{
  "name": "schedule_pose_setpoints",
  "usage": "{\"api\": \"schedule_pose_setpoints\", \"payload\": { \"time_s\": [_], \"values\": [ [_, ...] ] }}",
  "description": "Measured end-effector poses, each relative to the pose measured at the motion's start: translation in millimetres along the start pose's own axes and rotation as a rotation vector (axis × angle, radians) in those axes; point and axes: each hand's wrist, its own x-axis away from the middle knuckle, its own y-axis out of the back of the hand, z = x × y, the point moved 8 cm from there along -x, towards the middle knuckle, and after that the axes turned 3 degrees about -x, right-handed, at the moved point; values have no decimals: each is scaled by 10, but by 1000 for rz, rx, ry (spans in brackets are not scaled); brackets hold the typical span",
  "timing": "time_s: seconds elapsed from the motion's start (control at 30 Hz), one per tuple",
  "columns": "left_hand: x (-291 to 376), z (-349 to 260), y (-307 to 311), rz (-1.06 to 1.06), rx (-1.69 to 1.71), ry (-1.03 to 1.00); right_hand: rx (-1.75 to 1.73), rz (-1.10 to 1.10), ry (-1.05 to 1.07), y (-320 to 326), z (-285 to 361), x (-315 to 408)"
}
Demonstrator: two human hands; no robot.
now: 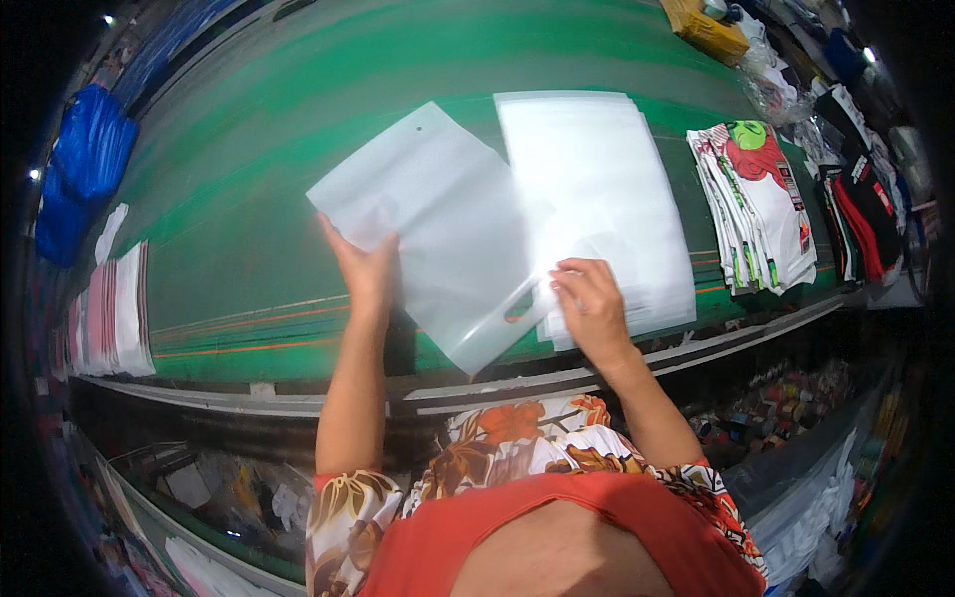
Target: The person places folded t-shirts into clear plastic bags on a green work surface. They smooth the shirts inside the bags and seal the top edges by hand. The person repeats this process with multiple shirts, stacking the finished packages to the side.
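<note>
A translucent frosted plastic bag [455, 201] with a cut-out handle slot and a small hole is held at a slant over the green table [246, 224]. My left hand [365, 261] grips its left edge, thumb on the near face and fingers partly hidden behind. Near the slotted end, the fingertips of my right hand [586, 295] pinch the bag's corner. Just right of it lies a stack of similar white translucent bags [597, 179], and my right hand is over its lower left part.
Folded printed white garments [772, 209] lie to the right, with black and red ones [869, 209] beyond. Pink and white folded pieces [119, 313] stand at the far left, below a blue plastic bundle [89, 157]. A yellow package [705, 30] sits at the upper right.
</note>
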Motion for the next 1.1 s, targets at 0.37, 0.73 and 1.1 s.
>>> {"api": "schedule_pose_setpoints", "payload": {
  "time_s": [0.37,0.73,1.1],
  "values": [
    [-552,518,867,-54,-118,-62,15,50,49,-434,383,198],
    [-512,664,1174,-208,261,-22,186,398,152,-1249,985,189],
    [-269,153,1145,-242,-268,-607,160,325,173,-1249,951,239]
  ]
}}
